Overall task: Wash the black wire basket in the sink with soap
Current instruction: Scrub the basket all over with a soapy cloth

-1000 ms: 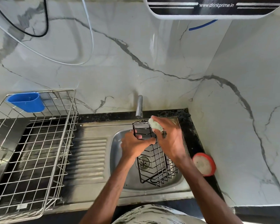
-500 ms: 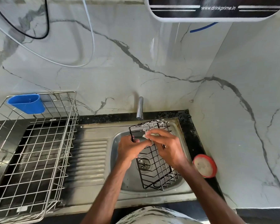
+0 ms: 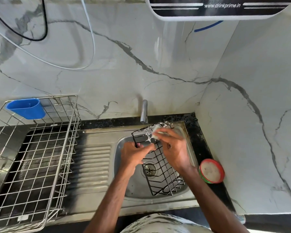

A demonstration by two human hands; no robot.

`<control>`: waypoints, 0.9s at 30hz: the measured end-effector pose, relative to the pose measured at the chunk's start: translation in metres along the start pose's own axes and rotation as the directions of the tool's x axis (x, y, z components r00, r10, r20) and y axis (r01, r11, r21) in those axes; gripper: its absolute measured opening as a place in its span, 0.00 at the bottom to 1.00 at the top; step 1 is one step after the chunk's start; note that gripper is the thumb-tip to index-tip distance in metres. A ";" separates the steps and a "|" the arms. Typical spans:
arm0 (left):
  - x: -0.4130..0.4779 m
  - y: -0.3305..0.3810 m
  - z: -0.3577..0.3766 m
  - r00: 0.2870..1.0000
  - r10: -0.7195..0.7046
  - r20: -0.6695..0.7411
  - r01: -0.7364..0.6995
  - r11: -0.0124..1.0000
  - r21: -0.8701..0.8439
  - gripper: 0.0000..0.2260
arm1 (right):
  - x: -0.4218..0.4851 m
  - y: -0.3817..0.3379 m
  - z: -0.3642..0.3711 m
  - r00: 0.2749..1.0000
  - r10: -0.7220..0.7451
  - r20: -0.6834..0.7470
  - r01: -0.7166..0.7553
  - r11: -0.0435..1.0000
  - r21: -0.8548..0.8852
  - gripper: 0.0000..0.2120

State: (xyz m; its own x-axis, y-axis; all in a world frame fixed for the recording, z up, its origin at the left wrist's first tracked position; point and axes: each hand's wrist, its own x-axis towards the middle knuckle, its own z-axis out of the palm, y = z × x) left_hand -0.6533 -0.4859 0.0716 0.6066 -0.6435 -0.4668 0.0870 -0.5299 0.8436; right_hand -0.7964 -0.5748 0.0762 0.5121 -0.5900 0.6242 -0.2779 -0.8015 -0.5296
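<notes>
- Head view, item 1: black wire basket (image 3: 161,167), count 1. It stands tilted in the sink (image 3: 134,185), with its lower end on the basin floor near the front wall and its upper end raised toward the tap (image 3: 144,111). The drain (image 3: 149,169) shows through its mesh.
- Handling, as judged: light for its bulk and stiff, so it should not flex under scrubbing. The coated wire is probably slick where white suds cling to the upper rim. The best hold is likely on the rim wire or a corner, with fingers hooked through the mesh and not pinching a single strand.
- Left hand (image 3: 133,157), count 1: fingers curled round the basket's upper left rim, steadying it.
- Right hand (image 3: 175,152), count 1: fingertips pinch a pale sudsy pad (image 3: 155,134) against the upper rim. The pad is blurred and its kind is unclear.
- Soap tub (image 3: 211,171), count 1: red-rimmed with pale contents, on the dark counter just right of the sink.
- Steel dish rack (image 3: 32,157), count 1: left of the sink, well apart from the basket.
- Blue cup (image 3: 26,108), count 1: hung on the rack's far corner.
</notes>
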 end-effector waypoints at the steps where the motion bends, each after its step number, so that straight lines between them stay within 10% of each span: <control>1: 0.001 0.000 0.000 1.000 -0.001 -0.003 0.001 1.000 -0.013 0.22 | -0.001 -0.006 0.003 0.997 -0.036 0.065 0.033 0.999 0.041 0.20; 6: 0.005 -0.001 -0.002 1.000 0.003 0.001 -0.003 1.000 -0.009 0.23 | 0.002 0.008 0.002 0.971 -0.116 0.207 0.102 0.992 0.075 0.28; 14: 0.009 -0.008 -0.001 1.000 -0.028 0.014 0.028 1.000 -0.009 0.26 | 0.013 0.038 -0.005 0.988 0.156 0.000 -0.156 0.988 -0.024 0.21; 21: 0.016 -0.006 -0.004 1.000 -0.023 0.012 0.023 0.999 -0.039 0.18 | 0.004 0.010 0.011 0.987 -0.009 0.160 0.005 1.000 0.023 0.19; 27: 0.019 -0.012 -0.005 0.999 -0.037 0.020 0.038 0.999 -0.019 0.23 | 0.016 0.064 -0.006 0.973 0.228 0.022 -0.225 0.969 -0.101 0.18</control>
State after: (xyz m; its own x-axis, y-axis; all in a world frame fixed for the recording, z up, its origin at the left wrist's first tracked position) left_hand -0.6389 -0.4896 0.0540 0.5874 -0.6339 -0.5031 0.1251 -0.5431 0.8303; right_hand -0.8110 -0.6366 0.0559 0.4531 -0.7551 0.4738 -0.4663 -0.6538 -0.5960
